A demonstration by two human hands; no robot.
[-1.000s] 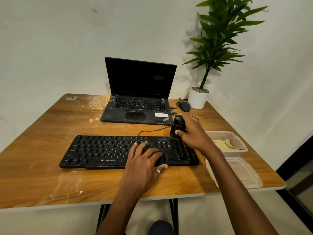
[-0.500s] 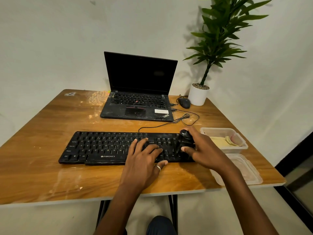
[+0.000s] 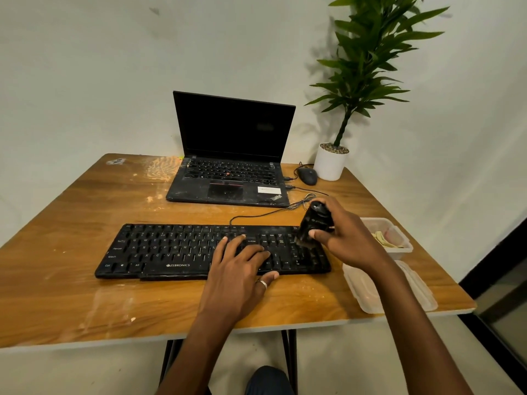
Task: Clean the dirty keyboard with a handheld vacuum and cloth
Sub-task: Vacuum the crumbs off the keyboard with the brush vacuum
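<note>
Wooden surface (image 3: 71, 295) carries the black keyboard (image 3: 171, 252), with the left hand (image 3: 236, 269) resting flat and spread on its middle keys, the right hand (image 3: 348, 240) gripping the handheld vacuum (image 3: 315, 223) upright over its right end, and the cloth (image 3: 383, 240) in a tub (image 3: 405, 249) just right of it.

A: Logging black for keyboard (image 3: 159, 246), white for its legends (image 3: 178, 265); black also for handheld vacuum (image 3: 313, 222).
B: Confirm. Adding orange-brown wood grain with pale smears for table (image 3: 71, 223), yellow for cloth (image 3: 382, 240), white for pot (image 3: 329, 166).
</note>
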